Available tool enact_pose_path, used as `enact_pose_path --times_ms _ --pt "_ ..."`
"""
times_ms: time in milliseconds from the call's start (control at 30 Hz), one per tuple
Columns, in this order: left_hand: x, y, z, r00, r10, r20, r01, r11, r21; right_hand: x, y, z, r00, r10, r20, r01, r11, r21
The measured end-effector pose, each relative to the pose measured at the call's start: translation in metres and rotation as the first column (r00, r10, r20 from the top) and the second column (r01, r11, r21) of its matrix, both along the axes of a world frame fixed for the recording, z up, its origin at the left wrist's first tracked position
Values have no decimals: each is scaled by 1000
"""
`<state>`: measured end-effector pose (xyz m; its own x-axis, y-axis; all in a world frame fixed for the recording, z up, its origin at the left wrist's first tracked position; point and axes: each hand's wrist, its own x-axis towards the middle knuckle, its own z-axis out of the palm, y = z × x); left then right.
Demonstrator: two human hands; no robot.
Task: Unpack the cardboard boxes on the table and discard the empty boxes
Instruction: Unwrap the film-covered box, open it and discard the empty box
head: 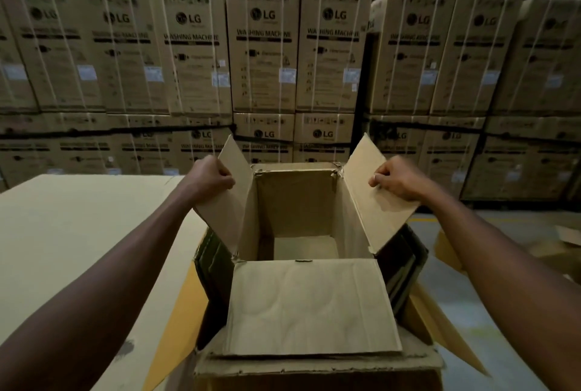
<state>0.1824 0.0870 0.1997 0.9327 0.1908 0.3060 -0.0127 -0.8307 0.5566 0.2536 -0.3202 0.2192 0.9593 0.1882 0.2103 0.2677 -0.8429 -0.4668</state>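
An open brown cardboard box (297,202) is held up in front of me, with nothing visible inside but its pale bottom. My left hand (211,177) grips the box's left flap (231,192). My right hand (397,178) grips the right flap (374,198). The near flap (311,305) hangs toward me. The box sits partly inside a larger open carton (317,368) just below, whose dark interior shows on both sides.
A pale table top (78,233) lies to the left. Stacked washing machine cartons (264,48) form a wall behind. On the grey floor at the right lie flattened cardboard pieces (566,236) and a yellow line.
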Motion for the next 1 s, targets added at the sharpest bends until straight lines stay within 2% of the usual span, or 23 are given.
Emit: enact_pose_path --times_ms 233,733,900,1000 --pt "2 2 -19 999 22 -31 -22 999 24 5 -3 -22 999 -29 -15 28 999 -24" --pt "-4 18 -26 998 26 -57 -25 1000 11 3 -25 -26 997 -31 -75 32 999 6" --pt "-15 38 -27 979 -62 -195 68 997 23 -2 -44 -27 974 0 -226 9 999 37" --pt "-19 46 -36 960 -93 -265 96 995 0 -3 -52 -37 969 -8 -247 31 996 89"
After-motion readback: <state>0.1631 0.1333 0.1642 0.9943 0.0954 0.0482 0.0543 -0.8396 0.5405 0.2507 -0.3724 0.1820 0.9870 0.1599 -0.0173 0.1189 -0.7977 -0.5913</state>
